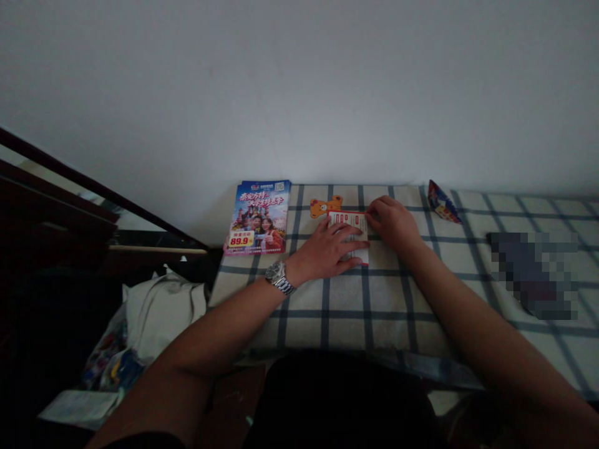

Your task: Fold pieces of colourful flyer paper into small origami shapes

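Observation:
A white leaflet (351, 218) with red borders and red printed marks lies on the checked cloth in front of me, and it looks folded. My left hand (325, 251), with a metal watch on its wrist, rests flat across the leaflet with its fingers spread. At the leaflet's upper right corner, my right hand (392, 223) has thumb and fingers pinched together on the edge. The fingers hide part of the printing. Just behind the leaflet is an orange bear-shaped figure (322, 207), partly overlapped by it.
To the left lies a stack of colourful flyers (257, 218). A folded paper piece (442, 202) stands at the back right. Farther right is a dark, pixelated object (528, 274). White bags (161, 312) sit low at the left, and a wall (299, 93) rises behind the checked surface (346, 321).

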Action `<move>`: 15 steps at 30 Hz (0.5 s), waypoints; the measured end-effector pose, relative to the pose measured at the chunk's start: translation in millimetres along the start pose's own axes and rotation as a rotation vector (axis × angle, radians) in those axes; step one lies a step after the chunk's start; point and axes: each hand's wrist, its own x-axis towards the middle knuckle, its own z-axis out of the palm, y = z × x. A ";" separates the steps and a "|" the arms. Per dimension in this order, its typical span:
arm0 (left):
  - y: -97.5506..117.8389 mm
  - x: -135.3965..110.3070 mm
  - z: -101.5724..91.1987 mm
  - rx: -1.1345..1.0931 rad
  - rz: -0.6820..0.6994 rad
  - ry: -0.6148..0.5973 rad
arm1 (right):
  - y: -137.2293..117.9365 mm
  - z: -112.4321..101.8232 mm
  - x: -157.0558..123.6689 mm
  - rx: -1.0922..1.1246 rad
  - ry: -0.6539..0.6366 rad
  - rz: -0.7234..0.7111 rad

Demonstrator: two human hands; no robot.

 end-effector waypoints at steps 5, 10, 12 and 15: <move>-0.1 0.2 -0.6 -0.006 -0.004 -0.002 | 2.3 0.7 5.8 -0.017 0.012 0.003; -0.5 0.6 0.3 -0.005 -0.001 0.001 | -1.1 -0.1 9.9 -0.070 0.016 0.049; -0.7 0.8 0.5 -0.009 -0.004 0.003 | -1.7 -0.5 11.3 -0.080 0.018 0.054; -1.4 1.2 1.5 -0.015 -0.002 0.014 | 0.5 -1.5 12.0 -0.067 0.012 0.047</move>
